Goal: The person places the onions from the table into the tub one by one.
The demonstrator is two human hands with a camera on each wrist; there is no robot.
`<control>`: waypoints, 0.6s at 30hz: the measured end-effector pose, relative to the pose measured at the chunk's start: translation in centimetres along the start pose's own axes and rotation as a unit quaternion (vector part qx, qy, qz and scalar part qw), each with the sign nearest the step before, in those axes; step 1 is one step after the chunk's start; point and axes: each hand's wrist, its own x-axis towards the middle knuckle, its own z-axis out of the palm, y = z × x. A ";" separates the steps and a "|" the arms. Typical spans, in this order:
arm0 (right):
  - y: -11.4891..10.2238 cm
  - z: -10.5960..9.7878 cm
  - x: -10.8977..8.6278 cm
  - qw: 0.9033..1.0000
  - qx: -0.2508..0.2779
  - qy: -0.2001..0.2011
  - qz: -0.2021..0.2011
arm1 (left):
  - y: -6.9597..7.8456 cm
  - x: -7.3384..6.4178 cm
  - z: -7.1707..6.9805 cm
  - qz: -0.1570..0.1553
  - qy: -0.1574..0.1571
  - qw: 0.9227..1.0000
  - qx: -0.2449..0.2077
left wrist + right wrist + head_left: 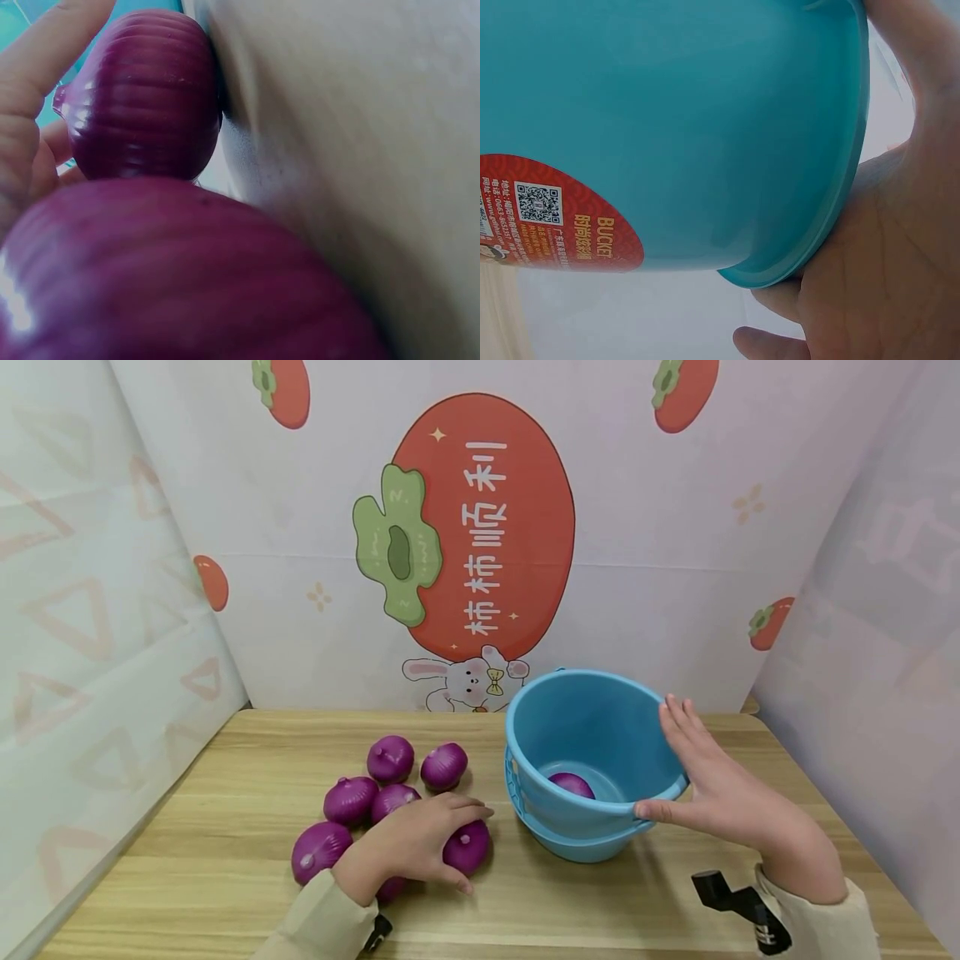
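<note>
My left hand [420,835] curves over a purple onion [467,848], thumb on the near side and fingers across its top. In the left wrist view that onion [146,97] lies against the fingers, with another onion [172,277] close to the camera. Several more onions are grouped around this hand, one [388,888] partly hidden beneath it. My right hand [723,789] rests on the rim of a blue bucket [600,727], fingers extended along the right side and thumb on the near edge. Inside the bucket lies one onion [572,785].
Everything stands on a wood-grain table [247,777]. A printed white backdrop [637,527] rises behind it, with light-coloured sheets at left and right. The bucket carries a red label [570,225], seen in the right wrist view.
</note>
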 end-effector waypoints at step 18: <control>0.0 0.1 0.0 1.000 0.006 0.004 -0.003 | -0.1 -0.1 0.0 -0.004 -0.015 1.000 -0.024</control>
